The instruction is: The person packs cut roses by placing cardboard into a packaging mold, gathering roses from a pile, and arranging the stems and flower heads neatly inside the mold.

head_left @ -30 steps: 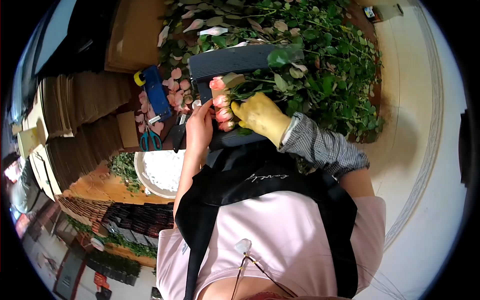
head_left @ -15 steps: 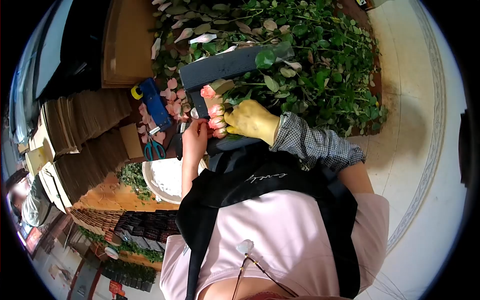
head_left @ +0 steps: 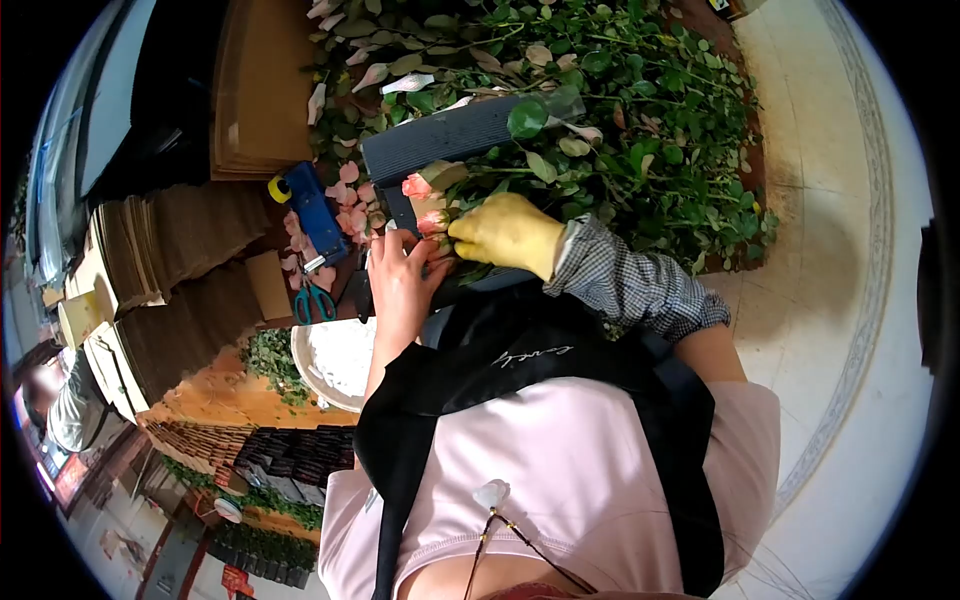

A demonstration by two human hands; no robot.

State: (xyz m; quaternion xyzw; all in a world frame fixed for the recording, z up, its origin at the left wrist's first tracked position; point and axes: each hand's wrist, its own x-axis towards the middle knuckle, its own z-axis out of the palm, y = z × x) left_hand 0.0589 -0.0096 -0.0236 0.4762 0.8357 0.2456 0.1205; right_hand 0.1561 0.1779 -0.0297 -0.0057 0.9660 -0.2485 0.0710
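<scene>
A short row of pink roses (head_left: pixel 432 221) lies on a dark ridged holder (head_left: pixel 425 150), with heads to the left and stems to the right. My bare left hand (head_left: pixel 402 282) has its fingers and thumb closed around the lower rose heads, partly covering them. In a yellow glove, my right hand (head_left: pixel 508 236) is closed just right of the heads, at the tops of the stems; its fingertips are mostly hidden. Another pink rose (head_left: pixel 416 186) sits at the upper end of the row, beside a piece of brown cardboard.
Leafy rose stems (head_left: pixel 640 140) cover the table's right side. Left of the holder are loose pink petals (head_left: pixel 352 212), a blue tape dispenser (head_left: pixel 318 212), teal-handled scissors (head_left: pixel 314 304) and stacked cardboard (head_left: pixel 170 240). A white tub (head_left: pixel 335 362) stands below the table edge.
My left hand has moved up and right over the lower rose heads, which it now partly covers. The gloved right hand has stayed nearly in place.
</scene>
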